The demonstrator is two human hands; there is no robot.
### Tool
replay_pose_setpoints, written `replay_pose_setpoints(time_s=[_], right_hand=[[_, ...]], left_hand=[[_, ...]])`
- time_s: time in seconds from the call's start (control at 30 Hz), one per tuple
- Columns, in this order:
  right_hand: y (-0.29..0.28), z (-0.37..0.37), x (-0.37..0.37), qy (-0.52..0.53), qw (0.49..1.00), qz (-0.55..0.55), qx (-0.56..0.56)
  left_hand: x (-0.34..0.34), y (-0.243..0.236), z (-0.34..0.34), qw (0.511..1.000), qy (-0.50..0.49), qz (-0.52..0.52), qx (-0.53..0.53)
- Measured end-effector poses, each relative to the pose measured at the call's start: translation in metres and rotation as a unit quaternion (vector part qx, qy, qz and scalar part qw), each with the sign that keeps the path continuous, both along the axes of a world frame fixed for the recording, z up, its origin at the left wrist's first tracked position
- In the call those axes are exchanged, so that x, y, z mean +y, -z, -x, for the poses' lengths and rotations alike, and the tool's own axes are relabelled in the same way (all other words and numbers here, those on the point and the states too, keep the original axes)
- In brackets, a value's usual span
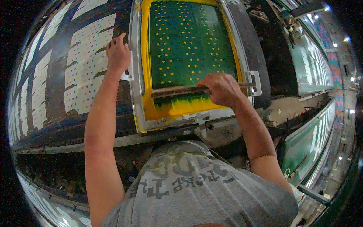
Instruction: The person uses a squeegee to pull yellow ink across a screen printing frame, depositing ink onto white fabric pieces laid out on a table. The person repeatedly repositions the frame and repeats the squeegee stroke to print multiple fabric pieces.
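Head view, looking down a long printing table (56, 136). White fabric panels (89, 64) with small multicoloured dots lie in rows on the table, left of the frame; dark gaps run between them. More printed lengths (312, 64), green and white, run along the tables at right.

Screen frame (136, 98): metal-edged, lying flat on the table directly ahead of the person. Mesh (189, 41) is green with a regular grid of yellow and orange dots; yellow border along the left and near edges. A pool of yellow ink (185, 108) sits at the near end, just below the squeegee.

Squeegee (177, 90): long wooden bar lying across the screen, near its close end.

Right hand (223, 90): fingers curled tight around the squeegee, towards its right end; full grasp.

Left hand (118, 55): fingers loosely bent, resting against the frame's left edge beside a white handle bracket (127, 75). Whether it actually grips the bracket, I cannot tell.

Second white bracket (255, 81) on the frame's right edge, just beyond the right hand.
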State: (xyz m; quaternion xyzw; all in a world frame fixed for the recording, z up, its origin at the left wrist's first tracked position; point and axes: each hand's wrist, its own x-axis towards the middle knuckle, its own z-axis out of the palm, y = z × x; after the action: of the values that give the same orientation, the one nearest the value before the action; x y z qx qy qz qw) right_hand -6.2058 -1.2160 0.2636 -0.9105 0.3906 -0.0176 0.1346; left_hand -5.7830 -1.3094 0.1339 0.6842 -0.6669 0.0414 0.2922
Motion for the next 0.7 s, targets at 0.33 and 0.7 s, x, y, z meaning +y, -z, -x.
replay_pose_setpoints(time_s=[0.33,0.7], right_hand=[[0.009,0.019,0.086,0.001,0.999,0.008,-0.032],[0.023,0.033,0.091,-0.054,0.998,0.024,-0.037]], left_hand=[[-0.002,0.002,0.000,0.998,-0.052,-0.038,-0.018],[0.012,-0.019,0.004,0.992,-0.083,-0.001,-0.093]])
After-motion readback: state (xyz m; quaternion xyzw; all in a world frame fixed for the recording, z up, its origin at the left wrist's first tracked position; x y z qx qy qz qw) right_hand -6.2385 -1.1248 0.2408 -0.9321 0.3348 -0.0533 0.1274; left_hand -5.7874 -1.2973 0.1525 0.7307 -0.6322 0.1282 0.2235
